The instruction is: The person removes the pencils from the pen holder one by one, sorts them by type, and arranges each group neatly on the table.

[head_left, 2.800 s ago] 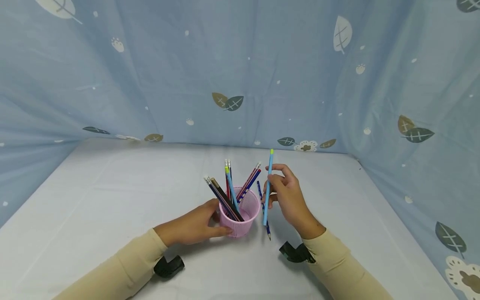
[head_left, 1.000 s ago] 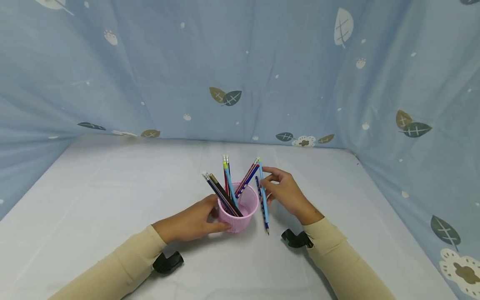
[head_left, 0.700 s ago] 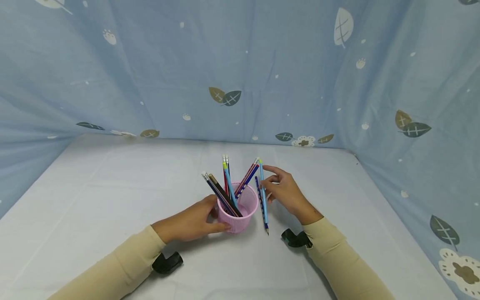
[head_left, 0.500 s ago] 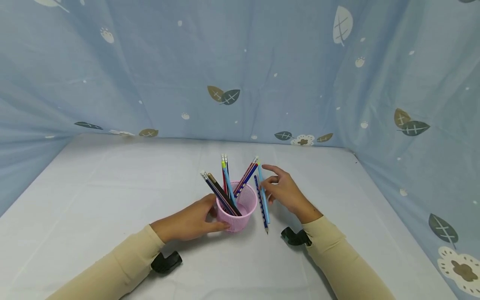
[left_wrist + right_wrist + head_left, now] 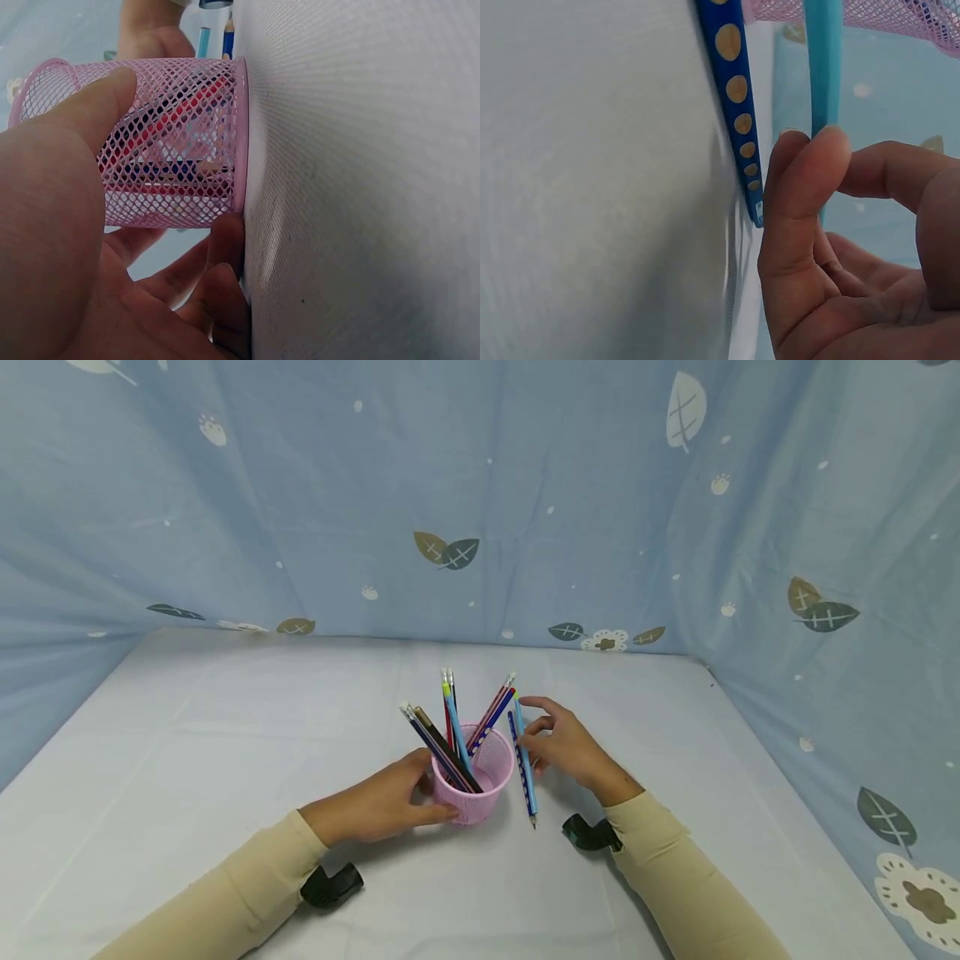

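My left hand (image 5: pixel 382 802) grips a pink mesh pencil cup (image 5: pixel 471 808), thumb on its near side and fingers behind. Several pencils (image 5: pixel 437 745) lean upright in the cup, dark, red, blue and one light blue. Just right of the cup, my right hand (image 5: pixel 566 747) pinches a light blue pencil (image 5: pixel 825 60) between thumb and finger. Beside it a dark blue pencil with tan spots (image 5: pixel 736 88) lies on the table, its sharpened tip toward me. In the left wrist view the ends of both these pencils show past the cup's base.
A white cloth (image 5: pixel 247 735) covers the table. Blue leaf-patterned curtains (image 5: pixel 337 485) hang at the back and along both sides. A dark wrist mount (image 5: pixel 333 885) sits by the left sleeve, another (image 5: pixel 588 833) by the right.
My right hand has lowered the light blue pencil and brought it left, close along the spotted pencil; its fingers have just shifted slightly on it. My left hand keeps its grip on the cup.
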Tool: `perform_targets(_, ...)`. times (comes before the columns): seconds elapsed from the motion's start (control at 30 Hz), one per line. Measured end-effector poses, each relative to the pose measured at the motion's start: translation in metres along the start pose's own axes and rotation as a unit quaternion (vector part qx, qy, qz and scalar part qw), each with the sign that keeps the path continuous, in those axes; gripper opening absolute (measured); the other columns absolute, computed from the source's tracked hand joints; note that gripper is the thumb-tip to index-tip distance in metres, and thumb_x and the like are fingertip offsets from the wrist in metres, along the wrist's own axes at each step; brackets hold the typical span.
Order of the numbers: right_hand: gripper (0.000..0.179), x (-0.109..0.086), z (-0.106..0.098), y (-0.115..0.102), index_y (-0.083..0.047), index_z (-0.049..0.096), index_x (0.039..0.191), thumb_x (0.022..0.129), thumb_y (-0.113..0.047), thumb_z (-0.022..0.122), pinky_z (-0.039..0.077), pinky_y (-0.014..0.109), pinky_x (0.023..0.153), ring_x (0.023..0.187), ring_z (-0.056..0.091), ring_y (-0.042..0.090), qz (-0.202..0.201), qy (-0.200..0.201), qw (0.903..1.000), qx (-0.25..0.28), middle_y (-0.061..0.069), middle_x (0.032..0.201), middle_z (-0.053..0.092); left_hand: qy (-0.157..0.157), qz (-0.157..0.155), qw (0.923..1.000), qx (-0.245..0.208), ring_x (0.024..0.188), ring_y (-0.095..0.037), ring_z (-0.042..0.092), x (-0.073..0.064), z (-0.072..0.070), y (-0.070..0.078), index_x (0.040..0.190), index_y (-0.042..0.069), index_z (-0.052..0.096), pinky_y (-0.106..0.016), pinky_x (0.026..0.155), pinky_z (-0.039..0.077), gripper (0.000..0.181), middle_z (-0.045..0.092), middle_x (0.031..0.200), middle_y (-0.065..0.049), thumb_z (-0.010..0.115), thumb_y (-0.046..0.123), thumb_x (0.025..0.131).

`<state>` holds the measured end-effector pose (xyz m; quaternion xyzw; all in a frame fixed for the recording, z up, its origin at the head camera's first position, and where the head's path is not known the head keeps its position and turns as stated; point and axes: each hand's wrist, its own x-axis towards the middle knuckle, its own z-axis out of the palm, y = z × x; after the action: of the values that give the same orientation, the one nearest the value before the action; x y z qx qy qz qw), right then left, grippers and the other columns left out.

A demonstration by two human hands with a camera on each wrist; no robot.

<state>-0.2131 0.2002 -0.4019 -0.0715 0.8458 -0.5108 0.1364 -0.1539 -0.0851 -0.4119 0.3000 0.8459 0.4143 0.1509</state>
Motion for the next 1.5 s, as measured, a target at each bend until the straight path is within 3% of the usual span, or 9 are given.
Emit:
perform_targets(0.83,0.064,-0.0034,-0.0034,0.005,-0.009,0.038,0.152,0.094,-0.007,0.064,0.058,0.035,0.058,0.059,0.062,0.02,0.01,-0.048,0.9986,-0.022,0.017,0.102,0.059,-0.002,-0.002,1.0,0.0,0.101,-0.012,0.056,0.0005,0.0009,0.0013,0.134,0.009,0.051,-0.029,0.088,0.05,0.061,0.057,0.116,-0.001,0.073,0.045,0.09)
perform_targets(1.5,0.06,-0.0028,0.0022,0.0015,-0.011,0.044,0.149,0.094,-0.013,0.068,0.058,0.032,0.057,0.057,0.064,0.019,0.024,-0.029,0.9962,-0.079,0.015,0.103,0.061,0.004,-0.006,0.9999,0.008,0.101,-0.013,0.057,-0.0022,-0.0002,0.0024,0.134,0.008,0.051,-0.03,0.087,0.05,0.062,0.057,0.115,-0.002,0.073,0.046,0.09)
